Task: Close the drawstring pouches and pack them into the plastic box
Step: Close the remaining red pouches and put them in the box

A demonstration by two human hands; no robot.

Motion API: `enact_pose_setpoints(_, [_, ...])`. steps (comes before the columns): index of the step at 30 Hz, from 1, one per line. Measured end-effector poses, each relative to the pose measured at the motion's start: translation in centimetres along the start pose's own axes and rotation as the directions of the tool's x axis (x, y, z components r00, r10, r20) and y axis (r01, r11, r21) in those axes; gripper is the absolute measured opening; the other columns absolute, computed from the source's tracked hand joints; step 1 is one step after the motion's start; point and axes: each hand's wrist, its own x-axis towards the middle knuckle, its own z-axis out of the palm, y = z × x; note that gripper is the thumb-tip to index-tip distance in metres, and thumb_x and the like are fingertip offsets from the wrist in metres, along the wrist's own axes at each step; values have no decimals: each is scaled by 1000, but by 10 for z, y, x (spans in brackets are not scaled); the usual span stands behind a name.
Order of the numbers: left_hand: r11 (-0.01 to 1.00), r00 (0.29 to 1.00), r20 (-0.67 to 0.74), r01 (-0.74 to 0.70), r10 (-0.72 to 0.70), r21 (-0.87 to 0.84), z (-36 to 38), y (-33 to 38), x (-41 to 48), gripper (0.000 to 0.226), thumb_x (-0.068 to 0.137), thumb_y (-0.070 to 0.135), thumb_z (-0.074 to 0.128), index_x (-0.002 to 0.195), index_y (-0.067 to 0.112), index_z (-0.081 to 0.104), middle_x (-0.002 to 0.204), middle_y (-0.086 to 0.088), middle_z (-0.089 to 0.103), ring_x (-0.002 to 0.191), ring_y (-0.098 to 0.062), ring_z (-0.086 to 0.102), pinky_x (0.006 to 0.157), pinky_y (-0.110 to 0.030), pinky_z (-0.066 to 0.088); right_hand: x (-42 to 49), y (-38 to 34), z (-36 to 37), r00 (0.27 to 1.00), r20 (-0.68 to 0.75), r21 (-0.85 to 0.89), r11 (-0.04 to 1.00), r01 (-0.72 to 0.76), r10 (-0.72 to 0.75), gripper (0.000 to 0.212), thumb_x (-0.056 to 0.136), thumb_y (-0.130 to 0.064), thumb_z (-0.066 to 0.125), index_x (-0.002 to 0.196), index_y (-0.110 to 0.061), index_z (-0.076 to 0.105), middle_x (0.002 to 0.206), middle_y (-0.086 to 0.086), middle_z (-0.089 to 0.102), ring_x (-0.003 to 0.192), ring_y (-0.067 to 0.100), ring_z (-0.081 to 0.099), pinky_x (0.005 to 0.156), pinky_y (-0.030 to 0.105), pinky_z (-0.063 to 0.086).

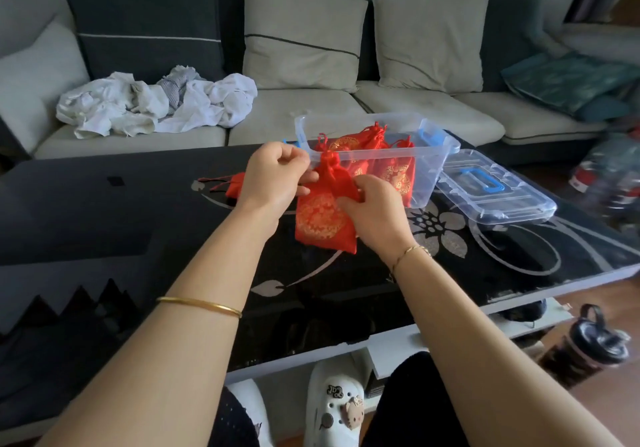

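Observation:
A red drawstring pouch (323, 219) with a gold round pattern hangs between my hands above the black table. My left hand (277, 178) pinches its gathered neck and cord from the left. My right hand (372, 209) grips the pouch's right side just below the neck. Behind them stands the clear plastic box (434, 169) holding several red pouches (394, 169) with their necks up. Another red pouch (235, 185) lies on the table, partly hidden behind my left hand.
The box's clear lid (495, 195) with a blue handle lies to the right of the box. The black glass table (104, 211) has a floral pattern. A sofa with crumpled white cloth (156, 107) stands behind. A dark bottle (592, 346) stands on the floor at right.

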Motion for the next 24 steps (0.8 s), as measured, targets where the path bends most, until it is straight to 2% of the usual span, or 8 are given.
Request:
enact_pose_setpoints(6, [997, 991, -123, 61, -53, 57, 9, 14, 47, 9, 93, 9, 46, 97, 13, 54, 86, 1, 59, 78, -12, 63, 59, -21, 50, 76, -17, -44, 988, -120, 220, 973, -66, 94, 1, 80, -6, 62, 79, -7, 62, 78, 11, 63, 79, 30, 64, 75, 48, 55])
enact_pose_setpoints(8, [991, 981, -170, 111, -96, 77, 7, 6, 62, 18, 93, 5, 44, 108, 10, 54, 94, 0, 58, 81, -15, 61, 59, -22, 49, 116, -20, -45, 985, -135, 211, 975, -76, 106, 11, 76, -3, 61, 68, -10, 57, 74, 11, 60, 76, 31, 62, 75, 49, 55])
enact_pose_setpoints(11, [968, 953, -264, 198, -152, 156, -4, -17, 85, 24, 91, 3, 43, 109, 14, 53, 108, -4, 56, 89, -18, 60, 66, -27, 51, 173, -18, -34, 987, -119, 55, 993, -103, 109, 18, 77, -9, 62, 63, -10, 51, 72, 12, 57, 61, 25, 57, 57, 34, 54])
enact_pose_setpoints(13, [934, 938, -295, 258, -180, 249, -15, -35, 94, 24, 89, 4, 43, 106, 18, 54, 118, -8, 54, 97, -22, 59, 78, -33, 53, 190, -15, -23, 992, 2, -181, 975, -127, 130, 22, 81, -18, 61, 64, -8, 50, 55, 6, 59, 44, 14, 52, 37, 19, 41])
enact_pose_setpoints(14, [902, 933, -302, 293, -196, 318, -21, -45, 98, 25, 90, 5, 44, 108, 18, 55, 122, -9, 52, 101, -25, 58, 83, -36, 52, 194, -12, -16, 985, 67, -295, 946, -132, 158, 25, 83, -22, 59, 65, -5, 52, 46, 3, 58, 39, 10, 53, 38, 20, 40])
enact_pose_setpoints(16, [788, 934, -289, 337, -211, 515, -28, -61, 98, 28, 93, 8, 46, 119, 16, 56, 129, -12, 51, 111, -30, 54, 87, -35, 47, 195, -4, -9, 982, 98, -475, 875, -96, 161, 23, 87, -22, 57, 82, 1, 60, 67, 10, 66, 67, 15, 65, 61, 25, 45])
enact_pose_setpoints(19, [621, 956, -183, 287, -227, 729, -35, -85, 97, 37, 94, 9, 46, 130, 14, 52, 135, -14, 48, 124, -34, 44, 95, -40, 45, 193, -2, -3, 996, -24, -510, 856, -86, 86, 24, 86, -10, 55, 106, 0, 61, 115, 21, 61, 109, 38, 56, 80, 34, 44])
enact_pose_setpoints(24, [456, 938, 4, 165, -347, 875, -40, -118, 87, 42, 96, 15, 42, 139, 16, 44, 143, -14, 39, 130, -39, 37, 105, -46, 38, 149, -32, 5, 980, -161, -288, 955, 63, -114, 28, 82, -1, 46, 103, -8, 63, 111, 10, 62, 97, 25, 56, 76, 26, 41])
